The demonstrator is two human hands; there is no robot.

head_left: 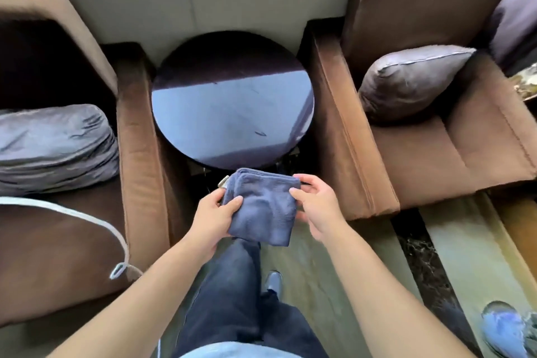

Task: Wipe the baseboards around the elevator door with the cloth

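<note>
A folded blue cloth (263,206) hangs in front of me at waist height, just before a round table. My left hand (213,218) grips its left edge, thumb on top. My right hand (318,206) pinches its upper right corner between thumb and fingers. No elevator door or baseboard is in view.
A round dark glossy table (232,102) stands against a beige wall between two brown armchairs (139,148) (436,154), each holding a grey cushion (55,145) (406,81). A white cord (87,218) lies on the left chair. My legs and shoe (274,282) are below; another person's shoe (502,325) is at bottom right.
</note>
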